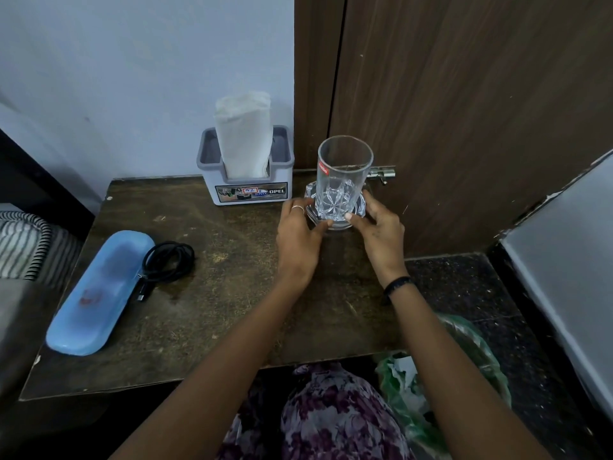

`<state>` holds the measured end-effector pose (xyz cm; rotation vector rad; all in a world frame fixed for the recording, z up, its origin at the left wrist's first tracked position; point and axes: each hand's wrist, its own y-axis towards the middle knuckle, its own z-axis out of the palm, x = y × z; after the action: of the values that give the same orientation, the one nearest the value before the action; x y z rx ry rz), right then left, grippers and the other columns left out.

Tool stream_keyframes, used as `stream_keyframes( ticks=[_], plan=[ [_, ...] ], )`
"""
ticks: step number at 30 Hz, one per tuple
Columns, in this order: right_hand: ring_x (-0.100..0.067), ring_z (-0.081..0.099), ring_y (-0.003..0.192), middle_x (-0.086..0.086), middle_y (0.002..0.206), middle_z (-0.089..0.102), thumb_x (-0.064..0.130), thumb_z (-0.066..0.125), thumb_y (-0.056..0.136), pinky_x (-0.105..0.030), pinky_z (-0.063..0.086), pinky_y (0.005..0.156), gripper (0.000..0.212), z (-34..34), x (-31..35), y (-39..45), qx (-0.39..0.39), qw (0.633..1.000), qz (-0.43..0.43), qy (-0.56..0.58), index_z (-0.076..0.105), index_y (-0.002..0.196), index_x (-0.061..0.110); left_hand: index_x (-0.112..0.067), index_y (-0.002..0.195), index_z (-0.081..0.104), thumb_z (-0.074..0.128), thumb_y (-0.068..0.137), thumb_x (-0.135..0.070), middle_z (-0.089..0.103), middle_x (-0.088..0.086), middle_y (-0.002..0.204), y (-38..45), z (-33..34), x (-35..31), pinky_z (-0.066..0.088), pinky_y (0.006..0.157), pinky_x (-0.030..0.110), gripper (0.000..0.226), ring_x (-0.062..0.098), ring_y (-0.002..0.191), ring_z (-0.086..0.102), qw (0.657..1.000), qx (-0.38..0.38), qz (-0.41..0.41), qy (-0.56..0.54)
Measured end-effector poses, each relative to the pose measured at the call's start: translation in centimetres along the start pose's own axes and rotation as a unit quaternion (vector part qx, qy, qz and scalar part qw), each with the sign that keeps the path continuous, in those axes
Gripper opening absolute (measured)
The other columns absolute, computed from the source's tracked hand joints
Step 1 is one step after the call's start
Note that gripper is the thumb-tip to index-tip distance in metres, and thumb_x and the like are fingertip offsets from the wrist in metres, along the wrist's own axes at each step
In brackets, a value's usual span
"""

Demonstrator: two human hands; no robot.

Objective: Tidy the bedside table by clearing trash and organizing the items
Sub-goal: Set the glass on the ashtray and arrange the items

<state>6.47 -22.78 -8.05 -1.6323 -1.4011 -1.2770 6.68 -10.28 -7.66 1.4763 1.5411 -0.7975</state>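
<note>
Table: glass btwn both hands' grip.

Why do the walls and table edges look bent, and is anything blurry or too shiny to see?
Head view: wide-angle lens bows the table edges outward; dim, soft light, faint shadows; the glass shows small glints yet stays readable; the green bag at the bottom is smeared.

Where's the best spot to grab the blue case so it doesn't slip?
Grip the blue case across its narrow middle, from above, fingers on the two long sides. It lies flat, long and rounded, so its ends would slip. The black cable crowds its far right side.
</note>
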Motion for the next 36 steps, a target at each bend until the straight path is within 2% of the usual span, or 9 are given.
stream_keyframes(
  ticks=[4, 8, 13, 20, 24, 28, 30, 33, 36],
  plan=[
    [-0.007, 0.051, 0.122, -0.001, 0.133, 0.058, 0.014, 0.065, 0.085, -0.023, 0.038, 0.106, 0.052, 0.4, -0.5, 2.2, 0.006, 1.0, 0.014, -0.005, 0.05, 0.134, 0.014, -0.005, 0.119, 0.056, 0.067, 0.083, -0.015, 0.055, 0.009, 0.125, 1.5, 0.5, -0.7, 0.047, 0.098, 0.039, 0.039, 0.025, 0.111, 0.057, 0.999, -0.01, -0.006, 0.03],
    [-0.012, 0.053, 0.125, -0.002, 0.131, 0.06, 0.015, 0.066, 0.084, -0.037, 0.04, 0.109, 0.054, 0.9, -0.9, 3.8, 0.003, 1.0, 0.028, 0.003, 0.05, 0.135, 0.015, -0.003, 0.12, 0.056, 0.064, 0.086, -0.012, 0.054, 0.011, 0.127, 2.7, 0.9, -1.6, 0.043, 0.094, 0.032, 0.037, 0.026, 0.112, 0.055, 0.999, -0.02, -0.018, 0.048],
    [-0.013, 0.058, 0.117, 0.0, 0.122, 0.065, 0.012, 0.065, 0.083, -0.039, 0.042, 0.107, 0.048, 1.3, -0.6, 4.7, -0.006, 0.999, 0.033, 0.022, 0.055, 0.13, 0.017, -0.004, 0.119, 0.056, 0.06, 0.088, -0.01, 0.053, 0.012, 0.127, 3.4, 1.3, -2.0, 0.042, 0.092, 0.032, 0.032, 0.028, 0.113, 0.055, 0.998, -0.024, -0.022, 0.055],
    [-0.005, 0.05, 0.115, -0.004, 0.127, 0.061, 0.007, 0.066, 0.084, -0.028, 0.037, 0.108, 0.052, 1.7, -0.1, 5.1, -0.013, 0.997, 0.049, 0.054, 0.05, 0.134, 0.011, -0.002, 0.121, 0.053, 0.055, 0.09, -0.005, 0.05, 0.014, 0.128, 4.1, 1.9, -2.2, 0.042, 0.094, 0.035, 0.032, 0.031, 0.114, 0.053, 0.997, -0.032, -0.03, 0.061],
    [-0.007, 0.051, 0.116, -0.004, 0.127, 0.062, 0.009, 0.067, 0.084, -0.03, 0.037, 0.109, 0.053, 1.8, 0.0, 5.2, -0.02, 0.997, 0.054, 0.054, 0.05, 0.134, 0.012, -0.003, 0.123, 0.051, 0.053, 0.09, -0.004, 0.049, 0.015, 0.128, 4.2, 2.1, -2.1, 0.042, 0.095, 0.036, 0.033, 0.031, 0.115, 0.052, 0.997, -0.033, -0.031, 0.065],
    [-0.002, 0.046, 0.112, 0.005, 0.121, 0.058, 0.009, 0.066, 0.085, -0.017, 0.035, 0.101, 0.053, 1.8, -0.3, 5.1, -0.019, 0.996, 0.057, 0.067, 0.049, 0.135, 0.011, -0.005, 0.127, 0.048, 0.051, 0.092, -0.005, 0.046, 0.013, 0.132, 4.1, 2.3, -2.0, 0.041, 0.098, 0.037, 0.035, 0.03, 0.118, 0.051, 0.998, -0.032, -0.03, 0.042],
    [-0.002, 0.046, 0.115, 0.003, 0.127, 0.058, 0.01, 0.066, 0.085, -0.02, 0.035, 0.104, 0.053, 1.8, -0.4, 5.2, -0.015, 0.996, 0.053, 0.066, 0.049, 0.135, 0.011, -0.007, 0.129, 0.046, 0.05, 0.093, -0.008, 0.045, 0.011, 0.136, 3.7, 2.4, -1.6, 0.04, 0.1, 0.036, 0.037, 0.028, 0.12, 0.05, 0.999, -0.033, -0.026, 0.02],
    [-0.009, 0.051, 0.122, -0.003, 0.132, 0.058, 0.012, 0.065, 0.085, -0.035, 0.039, 0.11, 0.053, 2.0, -0.8, 5.1, -0.004, 0.997, 0.047, 0.064, 0.049, 0.136, 0.013, -0.008, 0.13, 0.042, 0.049, 0.093, -0.008, 0.044, 0.01, 0.136, 2.4, 2.4, -0.5, 0.042, 0.1, 0.033, 0.038, 0.022, 0.12, 0.051, 0.998, -0.049, -0.014, -0.042],
    [-0.008, 0.043, 0.128, -0.003, 0.141, 0.05, 0.01, 0.066, 0.085, -0.037, 0.034, 0.113, 0.063, 2.0, -0.8, 4.4, 0.004, 0.995, 0.06, 0.08, 0.039, 0.141, 0.016, -0.009, 0.124, 0.044, 0.05, 0.093, -0.01, 0.045, 0.008, 0.127, 1.0, 2.2, 0.0, 0.046, 0.095, 0.029, 0.032, 0.015, 0.106, 0.052, 0.997, -0.055, -0.001, -0.062]
  ],
)
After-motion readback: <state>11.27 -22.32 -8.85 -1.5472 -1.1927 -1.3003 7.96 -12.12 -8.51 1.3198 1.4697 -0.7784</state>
